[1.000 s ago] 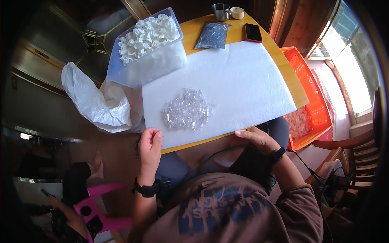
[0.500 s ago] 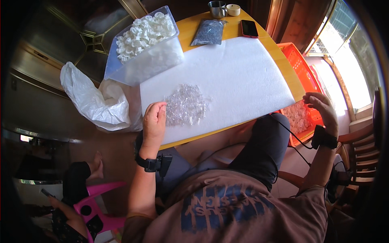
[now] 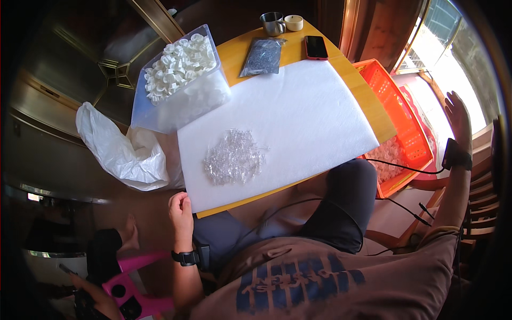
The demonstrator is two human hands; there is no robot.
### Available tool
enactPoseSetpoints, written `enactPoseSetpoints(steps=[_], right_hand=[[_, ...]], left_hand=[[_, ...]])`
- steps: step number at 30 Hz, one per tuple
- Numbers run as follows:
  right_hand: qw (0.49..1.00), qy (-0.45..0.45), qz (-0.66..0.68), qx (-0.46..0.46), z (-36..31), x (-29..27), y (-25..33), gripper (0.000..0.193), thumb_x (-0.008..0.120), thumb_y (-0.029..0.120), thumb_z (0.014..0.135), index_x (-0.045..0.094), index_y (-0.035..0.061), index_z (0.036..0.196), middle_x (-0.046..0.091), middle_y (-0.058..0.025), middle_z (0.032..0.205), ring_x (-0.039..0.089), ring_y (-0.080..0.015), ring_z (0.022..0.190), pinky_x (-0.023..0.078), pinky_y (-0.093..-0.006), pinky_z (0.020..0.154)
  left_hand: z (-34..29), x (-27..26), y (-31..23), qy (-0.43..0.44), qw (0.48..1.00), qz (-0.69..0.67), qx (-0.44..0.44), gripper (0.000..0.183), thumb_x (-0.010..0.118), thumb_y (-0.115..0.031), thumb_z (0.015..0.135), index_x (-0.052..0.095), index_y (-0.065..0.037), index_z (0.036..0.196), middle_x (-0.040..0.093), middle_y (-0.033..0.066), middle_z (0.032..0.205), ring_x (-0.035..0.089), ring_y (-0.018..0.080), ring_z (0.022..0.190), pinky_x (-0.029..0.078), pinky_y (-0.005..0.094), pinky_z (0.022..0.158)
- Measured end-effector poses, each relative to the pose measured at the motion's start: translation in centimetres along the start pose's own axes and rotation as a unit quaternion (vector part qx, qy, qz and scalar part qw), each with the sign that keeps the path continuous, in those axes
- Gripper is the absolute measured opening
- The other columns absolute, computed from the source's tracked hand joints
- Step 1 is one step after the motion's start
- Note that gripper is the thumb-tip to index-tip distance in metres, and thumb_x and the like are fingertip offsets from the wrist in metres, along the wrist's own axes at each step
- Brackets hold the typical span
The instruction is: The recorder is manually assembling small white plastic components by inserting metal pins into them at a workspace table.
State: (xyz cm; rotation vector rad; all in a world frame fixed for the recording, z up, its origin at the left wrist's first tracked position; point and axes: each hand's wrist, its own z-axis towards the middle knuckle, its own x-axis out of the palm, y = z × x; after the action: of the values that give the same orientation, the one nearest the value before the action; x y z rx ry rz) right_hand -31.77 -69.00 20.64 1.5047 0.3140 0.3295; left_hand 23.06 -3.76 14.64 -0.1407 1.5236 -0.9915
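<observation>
My left hand (image 3: pixel 181 210) is beside the near left corner of the white foam sheet (image 3: pixel 309 112), its fingers curled in. Whatever they may hold is hidden. Raised on the far right, my right hand (image 3: pixel 458 114) has its fingers stretched out and nothing in it. It is to the right of the orange basket (image 3: pixel 413 130), apart from it. A pile of small clear plastic pieces (image 3: pixel 234 157) lies on the left part of the sheet. Behind the pile, a translucent plastic box (image 3: pixel 194 109) is heaped with white plastic parts (image 3: pixel 178 69).
The sheet covers much of a yellow table (image 3: pixel 341 56). At its back are a grey bag (image 3: pixel 262 56), a phone (image 3: pixel 316 48), a metal mug (image 3: pixel 272 24) and a small cup (image 3: pixel 293 22). A white sack (image 3: pixel 122 154) stands left. Cables (image 3: pixel 405 168) hang near my knee. Another person (image 3: pixel 101 250) sits lower left.
My left hand has drawn back from beside the clear pile to the sheet's near left corner. My right hand has swung outward and up past the basket, and its fingers have straightened.
</observation>
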Motion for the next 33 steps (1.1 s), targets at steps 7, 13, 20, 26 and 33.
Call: enactPoseSetpoints(steps=[7, 13, 20, 26, 33], right_hand=[[0.984, -0.179, 0.01, -0.006, -3.1, -7.4, 0.5, 0.054, 0.046, 0.034, 0.097, 0.037, 0.004, 0.141, 0.046, -0.0113, 0.139, 0.042, -0.0231, 0.129, 0.033, -0.0352, 0.108], [0.978, -0.132, -0.125, 0.106, -5.9, 5.9, -3.8, 0.044, 0.058, 0.033, 0.09, 0.056, 0.0042, 0.123, 0.064, -0.0067, 0.109, 0.059, -0.0152, 0.096, 0.045, -0.0278, 0.083], [0.954, 0.012, -0.29, 0.077, -2.9, 24.8, -7.8, 0.048, 0.056, 0.041, 0.092, 0.052, 0.0039, 0.122, 0.062, -0.0167, 0.105, 0.058, -0.0234, 0.103, 0.043, -0.0322, 0.09], [0.929, 0.03, -0.348, 0.12, -2.7, 24.1, -9.2, 0.034, 0.055, 0.032, 0.093, 0.047, 0.0119, 0.12, 0.059, -0.0157, 0.078, 0.061, -0.0237, 0.077, 0.047, -0.0358, 0.068], [0.897, 0.067, -0.379, 0.216, -3.4, 25.9, -2.3, 0.041, 0.06, 0.029, 0.089, 0.05, 0.0066, 0.122, 0.062, -0.0167, 0.09, 0.062, -0.0232, 0.082, 0.048, -0.0355, 0.07]], left_hand=[[1.1, 1.6, 0.1, 0.082, 0.965, -0.221, -0.116, 0.035, 0.054, -0.024, 0.096, 0.049, 0.0, 0.12, 0.057, 0.0072, 0.112, 0.052, 0.0137, 0.099, 0.042, 0.0296, 0.09], [2.4, 2.8, -2.3, 0.065, 0.924, -0.249, -0.285, 0.052, 0.049, -0.043, 0.097, 0.047, 0.002, 0.124, 0.057, 0.0104, 0.115, 0.052, 0.0172, 0.106, 0.04, 0.0307, 0.094], [2.3, 3.7, 0.9, 0.081, 0.946, -0.209, -0.233, 0.042, 0.047, -0.041, 0.098, 0.053, 0.0, 0.108, 0.06, 0.01, 0.101, 0.056, 0.0182, 0.094, 0.044, 0.0329, 0.082], [1.7, 3.3, 0.5, 0.083, 0.97, -0.129, -0.19, 0.04, 0.046, -0.038, 0.098, 0.052, 0.002, 0.102, 0.06, 0.0124, 0.087, 0.056, 0.0197, 0.079, 0.045, 0.0348, 0.074], [2.2, -0.6, -0.6, 0.143, 0.959, -0.118, -0.212, 0.035, 0.048, -0.033, 0.098, 0.052, 0.001, 0.096, 0.06, 0.0135, 0.084, 0.056, 0.0201, 0.077, 0.046, 0.035, 0.071]])
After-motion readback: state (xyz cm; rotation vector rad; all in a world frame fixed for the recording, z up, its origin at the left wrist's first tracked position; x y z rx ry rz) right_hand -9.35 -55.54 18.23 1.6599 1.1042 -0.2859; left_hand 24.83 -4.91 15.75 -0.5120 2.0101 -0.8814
